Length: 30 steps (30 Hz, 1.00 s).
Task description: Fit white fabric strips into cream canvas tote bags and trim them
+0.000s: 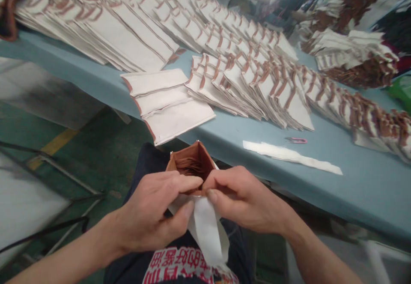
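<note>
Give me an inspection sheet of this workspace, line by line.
Surface: pale blue table, its near edge in front of the person.
Job's things: brown-lined cloth pouch held open over the lap; rows of white cloth pieces with brown edging on the table.
Clutter: white strip and pink-handled scissors on the table.
Hands: left hand and right hand both pinch the pouch.
Cables: nothing seen.
Surroundings: green floor with yellow marking; metal frame at lower left; brown-edged bundles beyond the table.
</note>
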Motion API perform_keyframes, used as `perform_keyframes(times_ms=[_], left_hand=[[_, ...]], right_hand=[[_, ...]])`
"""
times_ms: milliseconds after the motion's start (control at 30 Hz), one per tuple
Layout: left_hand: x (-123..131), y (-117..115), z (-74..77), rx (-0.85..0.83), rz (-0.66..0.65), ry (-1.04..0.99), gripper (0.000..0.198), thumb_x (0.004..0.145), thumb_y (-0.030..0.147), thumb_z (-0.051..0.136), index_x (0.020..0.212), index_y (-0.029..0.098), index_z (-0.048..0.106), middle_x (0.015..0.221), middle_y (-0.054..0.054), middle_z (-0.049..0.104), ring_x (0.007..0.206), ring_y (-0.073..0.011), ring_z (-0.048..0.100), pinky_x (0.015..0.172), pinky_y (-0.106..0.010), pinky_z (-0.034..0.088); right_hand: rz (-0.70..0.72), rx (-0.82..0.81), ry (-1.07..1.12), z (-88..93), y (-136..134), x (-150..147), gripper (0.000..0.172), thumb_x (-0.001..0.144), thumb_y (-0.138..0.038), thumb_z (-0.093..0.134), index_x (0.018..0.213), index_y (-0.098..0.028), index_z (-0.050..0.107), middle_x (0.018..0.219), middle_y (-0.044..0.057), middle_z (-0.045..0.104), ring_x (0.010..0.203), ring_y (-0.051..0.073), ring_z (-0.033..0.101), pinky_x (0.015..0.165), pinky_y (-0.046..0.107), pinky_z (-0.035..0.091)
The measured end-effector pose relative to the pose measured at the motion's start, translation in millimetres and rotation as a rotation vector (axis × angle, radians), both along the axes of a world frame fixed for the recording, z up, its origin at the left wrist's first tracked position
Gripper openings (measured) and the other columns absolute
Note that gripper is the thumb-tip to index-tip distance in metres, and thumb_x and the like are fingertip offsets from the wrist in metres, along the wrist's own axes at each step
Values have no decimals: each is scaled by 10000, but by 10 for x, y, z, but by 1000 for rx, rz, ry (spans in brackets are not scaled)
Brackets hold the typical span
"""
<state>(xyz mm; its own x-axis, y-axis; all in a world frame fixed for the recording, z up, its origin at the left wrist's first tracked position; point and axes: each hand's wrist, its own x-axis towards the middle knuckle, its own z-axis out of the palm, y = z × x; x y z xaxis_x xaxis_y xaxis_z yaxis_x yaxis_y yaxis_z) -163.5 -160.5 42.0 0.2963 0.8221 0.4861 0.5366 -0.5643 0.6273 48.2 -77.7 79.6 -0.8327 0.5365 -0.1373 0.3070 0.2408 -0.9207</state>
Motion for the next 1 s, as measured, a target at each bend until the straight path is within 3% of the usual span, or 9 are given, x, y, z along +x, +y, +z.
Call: perform_keyframes(times_ms=[133, 233, 400, 467, 633, 733, 867, 1000], left_hand=[[-104, 62, 234, -368, -167, -24, 226, 1024, 176, 452, 1055, 216, 672, 895, 5, 760, 766, -132, 697, 722, -202, 508], [-122, 144, 288, -424, -282, 4, 274, 1072, 215, 428, 885, 214, 627, 784, 32, 687, 683, -114, 621, 657, -200, 442], [-89, 173, 167, -113, -246, 162, 337, 1110, 278, 428, 804, 206, 550, 667, 38, 583, 560, -119, 529, 560, -244, 356], [-93, 172, 153, -92, -239, 179, 352, 1114, 294, 427, 795, 205, 546, 660, 40, 582, 552, -116, 526, 560, -246, 354], [-99, 244, 310, -280, -309, 86, 258, 1069, 252, 531, 819, 204, 575, 710, 47, 614, 618, -101, 563, 609, -203, 384], [-67, 325, 391, -416, -358, 25, 267, 1007, 260, 630, 757, 200, 555, 666, 65, 538, 600, -98, 494, 584, -206, 355], [6, 406, 365, -620, -448, -97, 405, 945, 263, 679, 655, 203, 403, 603, 97, 342, 533, -84, 312, 494, -224, 249], [99, 391, 277, -713, -521, -282, 421, 914, 235, 637, 638, 219, 320, 588, 100, 294, 524, -78, 276, 489, -227, 228]], right_hand=[[87, 421, -42, 128, -54, 29, 186, 891, -120, 489, 763, -198, 599, 650, -7, 617, 552, 112, 500, 550, 248, 347], [93, 541, -20, 125, -79, 46, 190, 906, -110, 490, 789, -203, 606, 646, 1, 635, 558, 127, 519, 562, 264, 362], [82, 448, 44, 47, -69, 89, 177, 952, -138, 504, 822, -196, 611, 660, -15, 613, 574, 120, 538, 579, 255, 379], [87, 433, 55, 24, -67, 101, 189, 987, -158, 500, 839, -192, 612, 684, -10, 625, 589, 119, 540, 592, 255, 384], [106, 515, 86, 58, -85, 118, 206, 1056, -200, 480, 897, -199, 611, 731, 10, 662, 626, 138, 543, 616, 272, 387], [117, 557, 89, 85, -96, 139, 244, 1084, -232, 470, 886, -198, 609, 732, 18, 673, 631, 146, 545, 619, 278, 390], [96, 612, 46, 71, -107, 168, 307, 1103, -276, 459, 851, -195, 614, 711, 24, 678, 633, 158, 557, 630, 285, 396], [102, 515, 103, 30, -94, 184, 337, 1112, -294, 444, 843, -184, 614, 706, 18, 647, 639, 148, 554, 626, 267, 392]])
